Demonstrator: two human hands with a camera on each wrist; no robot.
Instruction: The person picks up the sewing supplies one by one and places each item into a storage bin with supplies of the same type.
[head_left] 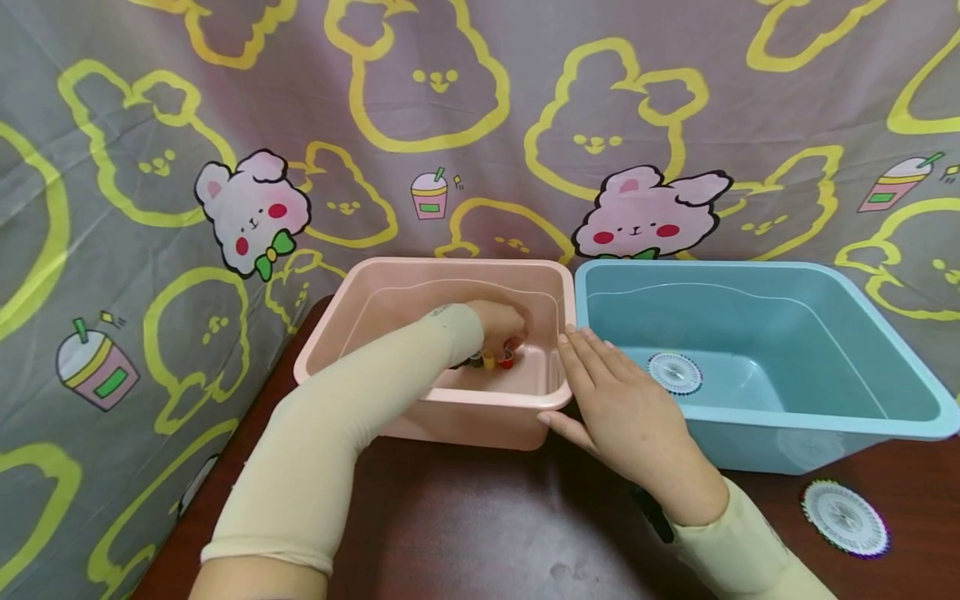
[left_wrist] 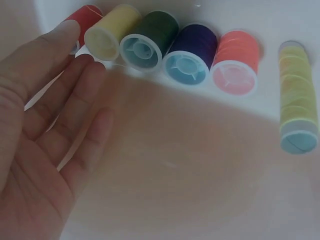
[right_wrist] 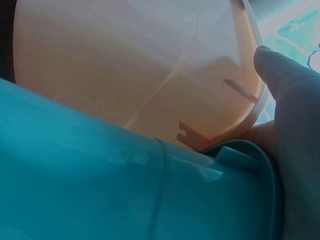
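"Nearest entry?"

"Right hand (head_left: 630, 408): fingers straight along the side rim of the pink tub (head_left: 480, 425), thumb at the front corner, apparently steadying it. Left sleeve (head_left: 322, 433): crosses the front rim, blocking the head view of part of the contents."

"Contents?"

"Left hand (head_left: 491, 325), thumb and fingertips pinching the red spool (left_wrist: 88, 15), end of a row on the floor: yellow spool (left_wrist: 116, 25), green spool (left_wrist: 159, 29), dark blue spool (left_wrist: 197, 41), coral spool (left_wrist: 238, 47). Close ranks presumably prevent rolling. Pale-yellow spool (left_wrist: 298, 85): apart."

"Beyond?"

"Blue tub (head_left: 750, 439), tight alongside, one round pin card (head_left: 675, 372) inside. Farthest: printed cloth (head_left: 517, 50)."
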